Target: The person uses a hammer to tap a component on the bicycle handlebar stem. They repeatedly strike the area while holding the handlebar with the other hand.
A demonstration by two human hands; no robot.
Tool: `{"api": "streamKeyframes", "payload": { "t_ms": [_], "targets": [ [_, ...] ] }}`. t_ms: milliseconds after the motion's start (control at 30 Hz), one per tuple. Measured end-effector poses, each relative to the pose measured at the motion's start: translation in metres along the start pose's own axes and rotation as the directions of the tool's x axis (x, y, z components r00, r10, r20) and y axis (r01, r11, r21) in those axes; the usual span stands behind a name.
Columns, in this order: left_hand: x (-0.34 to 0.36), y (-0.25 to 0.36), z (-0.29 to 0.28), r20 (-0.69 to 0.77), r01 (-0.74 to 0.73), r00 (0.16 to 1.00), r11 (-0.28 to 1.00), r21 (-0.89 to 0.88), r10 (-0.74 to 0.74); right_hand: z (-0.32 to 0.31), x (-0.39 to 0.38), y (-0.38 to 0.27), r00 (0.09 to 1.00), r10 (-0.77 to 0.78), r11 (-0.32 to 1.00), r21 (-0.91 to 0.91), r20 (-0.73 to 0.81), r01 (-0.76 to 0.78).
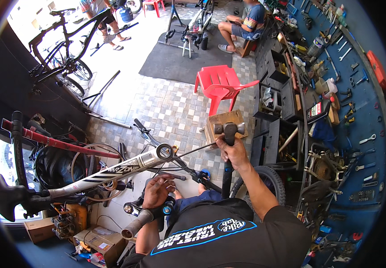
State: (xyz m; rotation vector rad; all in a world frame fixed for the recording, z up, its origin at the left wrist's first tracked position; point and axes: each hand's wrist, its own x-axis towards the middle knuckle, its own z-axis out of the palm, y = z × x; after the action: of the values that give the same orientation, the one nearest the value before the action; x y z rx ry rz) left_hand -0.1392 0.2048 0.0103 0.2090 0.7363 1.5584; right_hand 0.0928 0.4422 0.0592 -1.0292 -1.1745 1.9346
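My right hand (234, 154) is closed around a hammer (228, 167), its dark handle hanging down and its metal head just above my fist. A thin dark rod (196, 149) runs from beside the head tube (164, 151) of a white and black bike frame (112, 171) up to my right fingers; whether they grip it too is hard to see. My left hand (158, 192) is below the head tube, fingers loosely curled and apart, with no held thing showing. A bike fork's bare steerer tube (137, 224) crosses in front of my left forearm.
A saddle (7, 196) is on the frame's left end. Ahead are a wooden stool (215, 120) and a red plastic chair (219, 85). A tool wall (358, 111) lines the right side, tires (52, 165) the left. A person sits (246, 27) at the back; another stands beyond.
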Motion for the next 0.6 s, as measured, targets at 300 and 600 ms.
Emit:
{"api": "streamKeyframes", "payload": {
  "t_ms": [300,600],
  "targets": [
    [-0.004,0.002,-0.061,-0.21,-0.041,0.978,0.978,-0.206,-0.003,-0.023,0.017,0.035,0.996,0.017,0.987,0.163,-0.088,-0.002],
    [0.021,-0.001,-0.076,-0.098,-0.286,0.958,0.906,-0.312,0.268,-0.033,0.04,0.077,0.976,0.158,0.935,0.341,-0.149,-0.099]
  ]
}}
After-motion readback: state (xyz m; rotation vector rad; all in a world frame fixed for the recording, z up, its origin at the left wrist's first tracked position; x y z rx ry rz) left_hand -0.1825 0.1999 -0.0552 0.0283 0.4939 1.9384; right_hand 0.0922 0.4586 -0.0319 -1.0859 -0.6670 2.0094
